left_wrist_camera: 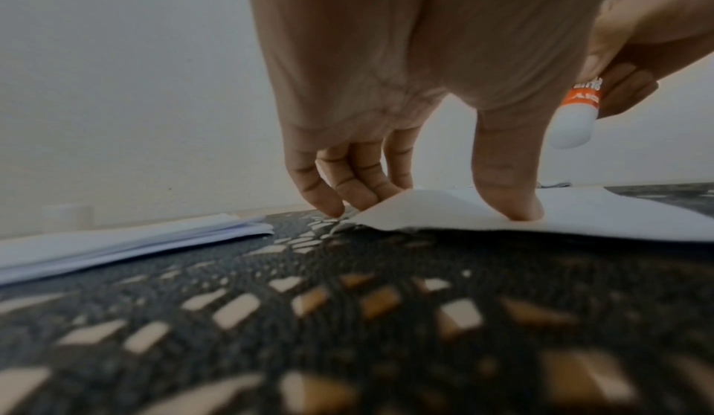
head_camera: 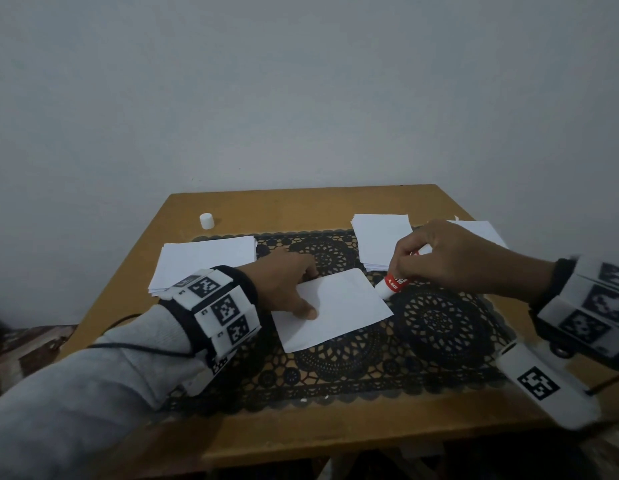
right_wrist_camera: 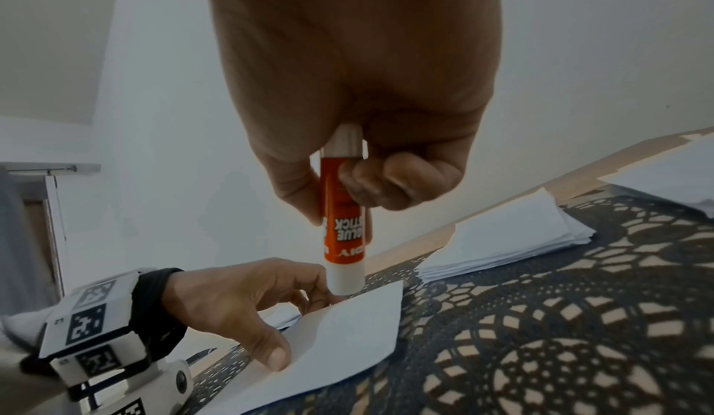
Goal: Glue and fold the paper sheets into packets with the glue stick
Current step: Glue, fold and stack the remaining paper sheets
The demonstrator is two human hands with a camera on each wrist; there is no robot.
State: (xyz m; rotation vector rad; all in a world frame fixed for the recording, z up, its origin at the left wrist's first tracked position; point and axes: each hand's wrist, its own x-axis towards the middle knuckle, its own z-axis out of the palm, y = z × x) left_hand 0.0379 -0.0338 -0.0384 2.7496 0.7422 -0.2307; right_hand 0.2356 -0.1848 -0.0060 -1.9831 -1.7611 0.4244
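A single white paper sheet (head_camera: 339,308) lies askew on the black lace mat (head_camera: 439,327). My left hand (head_camera: 294,289) holds it down: the thumb (left_wrist_camera: 510,195) presses on its near left part and the fingertips touch its far left corner, which lifts slightly. My right hand (head_camera: 446,258) grips a red and white glue stick (head_camera: 393,284), uncapped end down, just at the sheet's far right corner. In the right wrist view the glue stick (right_wrist_camera: 344,238) stands nearly upright over the sheet (right_wrist_camera: 347,345). Whether its tip touches the paper is unclear.
The stick's white cap (head_camera: 206,221) stands at the wooden table's (head_camera: 301,206) far left. White paper stacks lie at the left (head_camera: 204,265), the far middle (head_camera: 381,240) and the far right (head_camera: 474,230). A wall is behind the table.
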